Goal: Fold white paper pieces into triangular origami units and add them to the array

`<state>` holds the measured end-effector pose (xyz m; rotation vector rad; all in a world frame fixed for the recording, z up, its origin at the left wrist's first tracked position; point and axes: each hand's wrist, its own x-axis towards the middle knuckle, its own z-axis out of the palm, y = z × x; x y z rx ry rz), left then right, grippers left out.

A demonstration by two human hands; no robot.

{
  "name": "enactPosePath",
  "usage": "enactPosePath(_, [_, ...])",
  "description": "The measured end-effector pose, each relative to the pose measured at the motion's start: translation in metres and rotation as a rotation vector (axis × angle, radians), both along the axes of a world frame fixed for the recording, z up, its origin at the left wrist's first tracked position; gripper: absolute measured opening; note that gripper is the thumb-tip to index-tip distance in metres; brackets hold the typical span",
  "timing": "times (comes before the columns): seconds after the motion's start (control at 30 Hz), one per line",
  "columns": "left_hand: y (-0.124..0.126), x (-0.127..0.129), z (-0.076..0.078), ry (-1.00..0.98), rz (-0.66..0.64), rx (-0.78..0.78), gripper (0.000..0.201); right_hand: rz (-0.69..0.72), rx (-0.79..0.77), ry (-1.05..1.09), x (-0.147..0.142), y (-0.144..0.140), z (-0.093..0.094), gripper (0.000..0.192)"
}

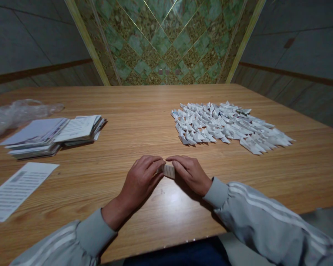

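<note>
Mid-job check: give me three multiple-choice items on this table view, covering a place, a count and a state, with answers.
1. Where is the pile of folded paper pieces?
A. far right of the table
B. near left corner
C. on the lap

2. How many hands touch the small paper strip?
A. none
B. one
C. two

3. The single printed sheet near left is:
A. crumpled
B. lying flat
C. rolled

Answers: 1 A, the pile lies right of centre; 2 C, left hand and right hand both pinch it; 3 B, it lies flat.

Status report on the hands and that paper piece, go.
Left hand and right hand both pinching small folded paper piece on the wooden table. Pile of folded pieces far right, paper stacks left. Nothing in the way.
</note>
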<state>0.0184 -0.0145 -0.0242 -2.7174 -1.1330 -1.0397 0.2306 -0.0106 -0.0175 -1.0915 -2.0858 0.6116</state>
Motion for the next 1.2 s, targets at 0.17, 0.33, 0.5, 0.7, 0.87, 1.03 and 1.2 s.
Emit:
enactPosePath(0.17, [0.0,-0.002,-0.002,0.049,0.001,0.001,0.024,-0.014,-0.053,0.094,0.002,0.003,0.003,0.028])
enactPosePath(0.33, [0.0,-0.003,-0.001,0.047,0.001,-0.02,0.025,0.023,-0.055,0.125,0.006,0.002,0.007,0.027])
enactPosePath(0.5, [-0.001,-0.003,-0.001,0.047,0.003,-0.038,0.023,0.041,-0.028,0.11,0.006,0.003,0.004,0.027])
enactPosePath(0.7, [-0.003,-0.003,0.0,0.079,-0.003,0.0,0.021,-0.055,-0.039,0.121,0.005,0.006,0.0,0.028])
enactPosePath(0.87, [-0.005,-0.004,0.004,0.045,-0.066,0.039,0.014,-0.109,-0.058,0.137,0.007,0.008,-0.001,0.028])
enactPosePath(1.03, [-0.007,-0.007,0.004,0.117,-0.153,0.045,0.008,-0.163,-0.078,0.019,0.013,0.012,-0.006,0.024])
enactPosePath(1.2, [-0.008,-0.006,0.001,0.189,-0.169,-0.123,0.019,-0.12,0.152,-0.15,0.018,0.009,-0.001,0.02])
